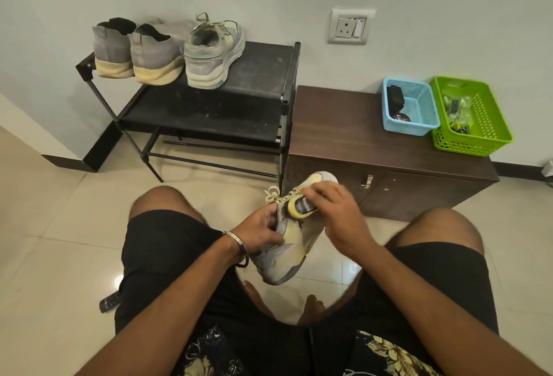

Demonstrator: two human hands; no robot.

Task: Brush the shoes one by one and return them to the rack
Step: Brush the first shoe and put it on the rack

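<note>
While left fingers (270, 221) pinch the shoe (291, 244), right fingers (317, 196) curl round the brush (299, 206) atop

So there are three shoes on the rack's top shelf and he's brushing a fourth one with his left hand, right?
Not quite. The head view shows the brush in the right hand; the left hand holds the fourth shoe. Three shoes do sit on the rack's top shelf.

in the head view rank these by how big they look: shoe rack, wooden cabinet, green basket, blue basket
1. wooden cabinet and shoe rack: look alike, too close to rank
2. green basket
3. blue basket; slightly farther back, so this is less sure
</note>
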